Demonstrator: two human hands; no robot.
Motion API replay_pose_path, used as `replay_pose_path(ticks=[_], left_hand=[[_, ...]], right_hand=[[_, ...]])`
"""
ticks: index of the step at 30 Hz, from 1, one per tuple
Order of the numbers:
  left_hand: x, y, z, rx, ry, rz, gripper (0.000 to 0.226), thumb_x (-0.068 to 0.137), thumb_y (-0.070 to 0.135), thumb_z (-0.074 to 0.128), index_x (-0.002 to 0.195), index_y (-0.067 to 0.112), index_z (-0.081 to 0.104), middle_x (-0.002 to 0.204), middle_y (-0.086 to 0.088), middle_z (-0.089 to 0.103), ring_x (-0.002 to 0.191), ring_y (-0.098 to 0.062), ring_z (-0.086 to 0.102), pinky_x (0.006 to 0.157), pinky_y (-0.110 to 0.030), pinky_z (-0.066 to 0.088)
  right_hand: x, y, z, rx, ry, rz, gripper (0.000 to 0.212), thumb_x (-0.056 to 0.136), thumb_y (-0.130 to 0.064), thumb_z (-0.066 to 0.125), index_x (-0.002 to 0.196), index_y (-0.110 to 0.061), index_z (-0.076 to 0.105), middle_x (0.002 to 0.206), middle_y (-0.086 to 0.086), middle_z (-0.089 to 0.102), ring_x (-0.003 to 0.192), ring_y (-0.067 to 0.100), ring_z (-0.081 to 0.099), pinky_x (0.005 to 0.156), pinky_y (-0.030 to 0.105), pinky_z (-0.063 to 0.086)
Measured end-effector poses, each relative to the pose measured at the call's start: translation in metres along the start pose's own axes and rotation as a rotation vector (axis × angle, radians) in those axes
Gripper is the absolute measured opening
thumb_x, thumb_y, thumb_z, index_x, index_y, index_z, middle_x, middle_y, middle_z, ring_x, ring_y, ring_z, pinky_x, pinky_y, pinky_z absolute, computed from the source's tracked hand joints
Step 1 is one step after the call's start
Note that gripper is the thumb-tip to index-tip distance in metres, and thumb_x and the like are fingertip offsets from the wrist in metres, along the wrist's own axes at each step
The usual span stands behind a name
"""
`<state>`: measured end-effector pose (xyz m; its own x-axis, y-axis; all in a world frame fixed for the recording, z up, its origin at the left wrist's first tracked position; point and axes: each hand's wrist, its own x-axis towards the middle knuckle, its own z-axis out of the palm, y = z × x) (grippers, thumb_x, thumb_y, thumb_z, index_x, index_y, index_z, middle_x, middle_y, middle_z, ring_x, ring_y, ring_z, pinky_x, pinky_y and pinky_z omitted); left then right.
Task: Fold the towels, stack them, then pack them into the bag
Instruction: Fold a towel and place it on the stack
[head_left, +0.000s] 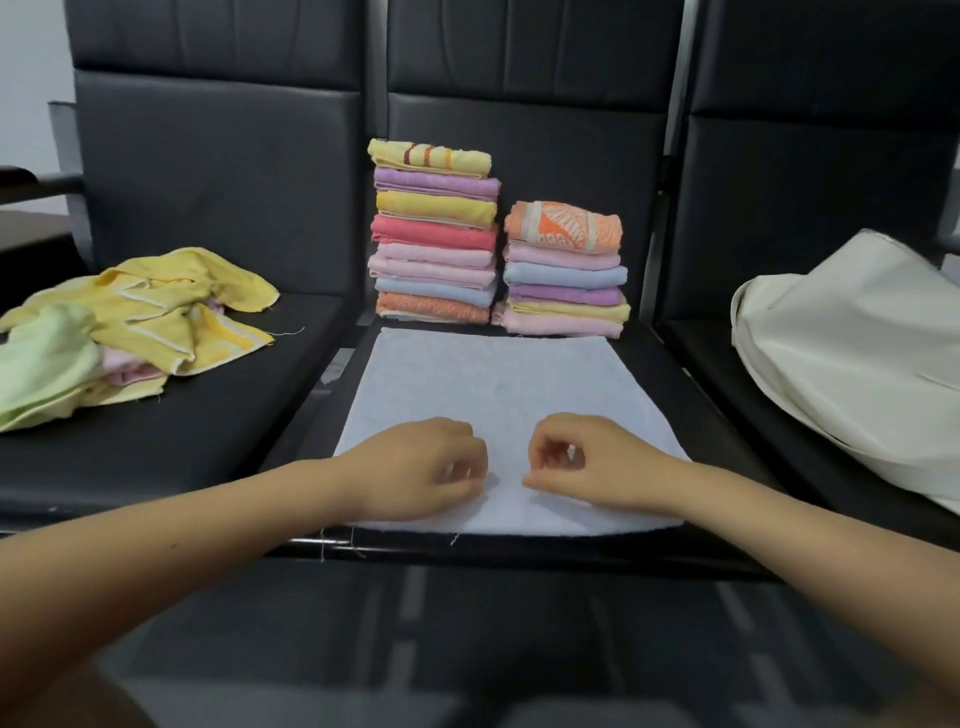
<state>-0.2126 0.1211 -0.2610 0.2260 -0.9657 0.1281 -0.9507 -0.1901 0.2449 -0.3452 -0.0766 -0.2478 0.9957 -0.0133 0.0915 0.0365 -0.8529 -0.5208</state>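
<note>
Stage: folding was well under way, by my judgement; packing had not begun.
Towel in hand: a pale white towel (498, 395) lay spread flat and unfolded on the middle black seat (727, 415), its near edge at the seat's front lip.
Left hand: the left hand (431, 467) rested on the towel's near part, fingers curled in; whether they pinched cloth could not be told.
Right hand: the right hand (576, 462) sat just beside the left on the same towel, fingers curled likewise, thumb near the fingertips; an actual pinch of cloth could not be made out.
Done: two stacks of folded towels stood at the back of the middle seat, touching or nearly so: a taller stack (434, 234) topped by a yellow striped towel, and a shorter stack (563, 270) topped by an orange patterned one.
Left to fold: a loose heap of unfolded towels (130, 322), yellow, green and pink, lay on the left seat, well apart from the stacks.
Bag: a cream fabric bag (857, 353) slumped on the right seat, none of the towels visibly in it.
Remaining: the white towel, the heap, then the packing.
</note>
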Motion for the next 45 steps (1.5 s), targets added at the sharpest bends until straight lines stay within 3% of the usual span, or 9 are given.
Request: replay_pose_path(ticks=[4, 9, 15, 19, 26, 33, 35, 40, 45], left_hand=[[-0.015, 0.0, 0.015, 0.04, 0.036, 0.017, 0.051, 0.08, 0.057, 0.026, 0.103, 0.024, 0.058, 0.091, 0.01, 0.048, 0.084, -0.006, 0.043, 0.074, -0.024, 0.039], [-0.021, -0.001, 0.016, 0.08, 0.105, 0.072, 0.051, 0.086, 0.062, 0.03, 0.107, 0.025, 0.059, 0.094, 0.01, 0.046, 0.084, -0.003, 0.038, 0.072, -0.021, 0.035], [-0.014, -0.003, 0.026, 0.271, 0.237, 0.114, 0.03, 0.089, 0.048, 0.039, 0.087, 0.019, 0.046, 0.081, 0.002, 0.048, 0.07, -0.019, 0.048, 0.052, -0.029, 0.035], [0.005, -0.01, 0.015, 0.185, 0.142, -0.105, 0.023, 0.1, 0.037, 0.039, 0.085, 0.021, 0.037, 0.078, 0.005, 0.047, 0.072, -0.019, 0.043, 0.062, -0.032, 0.029], [0.039, -0.04, -0.02, 0.422, 0.226, -0.134, 0.038, 0.097, 0.052, 0.042, 0.078, 0.018, 0.045, 0.071, 0.002, 0.055, 0.067, -0.019, 0.047, 0.052, -0.031, 0.022], [0.058, -0.083, -0.04, 0.434, 0.272, -0.303, 0.056, 0.089, 0.06, 0.052, 0.059, 0.017, 0.03, 0.058, 0.001, 0.041, 0.057, -0.016, 0.039, 0.049, -0.031, 0.022], [0.056, -0.093, -0.042, 0.373, 0.271, -0.354, 0.055, 0.091, 0.053, 0.053, 0.059, 0.017, 0.027, 0.057, 0.0, 0.036, 0.055, -0.017, 0.034, 0.049, -0.032, 0.022], [0.044, -0.094, -0.046, -0.082, 0.357, -0.449, 0.045, 0.095, 0.04, 0.054, 0.063, 0.012, 0.039, 0.061, -0.003, 0.042, 0.058, -0.016, 0.039, 0.057, -0.033, 0.03], [0.03, -0.075, -0.053, -0.651, 0.403, -0.581, 0.043, 0.099, 0.039, 0.047, 0.104, -0.001, 0.062, 0.097, -0.013, 0.064, 0.084, -0.017, 0.055, 0.068, -0.03, 0.042]], right_hand=[[-0.018, 0.0, 0.019, -0.365, -0.099, -0.18, 0.037, 0.081, -0.052, 0.069, 0.1, -0.025, 0.052, 0.1, -0.012, 0.048, 0.09, 0.003, 0.04, 0.078, 0.02, 0.039], [-0.015, -0.001, 0.019, -0.413, -0.037, -0.276, 0.019, 0.093, -0.039, 0.057, 0.099, -0.021, 0.057, 0.097, -0.008, 0.053, 0.087, 0.01, 0.046, 0.074, 0.033, 0.044], [0.007, -0.001, 0.008, -0.18, -0.029, -0.032, 0.014, 0.1, -0.029, 0.047, 0.094, -0.021, 0.057, 0.087, -0.003, 0.063, 0.08, 0.014, 0.055, 0.076, 0.032, 0.045], [0.021, 0.002, -0.002, -0.166, -0.12, -0.019, 0.012, 0.093, -0.033, 0.06, 0.086, -0.024, 0.058, 0.08, -0.007, 0.061, 0.071, 0.006, 0.05, 0.066, 0.018, 0.038], [0.054, 0.024, -0.025, -0.254, -0.063, 0.06, 0.04, 0.094, -0.018, 0.054, 0.062, -0.016, 0.031, 0.06, -0.004, 0.033, 0.056, 0.01, 0.03, 0.056, 0.026, 0.024], [0.053, 0.07, -0.051, -0.293, 0.073, 0.341, 0.022, 0.096, -0.021, 0.046, 0.074, -0.02, 0.052, 0.075, -0.002, 0.055, 0.072, 0.017, 0.05, 0.065, 0.033, 0.04], [0.048, 0.076, -0.056, -0.316, 0.133, 0.382, 0.025, 0.095, -0.018, 0.045, 0.073, -0.029, 0.048, 0.077, -0.006, 0.053, 0.078, 0.02, 0.052, 0.061, 0.03, 0.039], [0.032, 0.078, -0.07, -0.3, 0.332, 0.472, 0.019, 0.093, -0.011, 0.044, 0.093, -0.021, 0.059, 0.088, -0.004, 0.06, 0.083, 0.019, 0.056, 0.067, 0.033, 0.044], [0.014, 0.064, -0.072, 0.223, 0.538, 0.476, 0.015, 0.096, -0.016, 0.049, 0.094, -0.015, 0.064, 0.088, 0.001, 0.062, 0.078, 0.013, 0.054, 0.063, 0.025, 0.042]])
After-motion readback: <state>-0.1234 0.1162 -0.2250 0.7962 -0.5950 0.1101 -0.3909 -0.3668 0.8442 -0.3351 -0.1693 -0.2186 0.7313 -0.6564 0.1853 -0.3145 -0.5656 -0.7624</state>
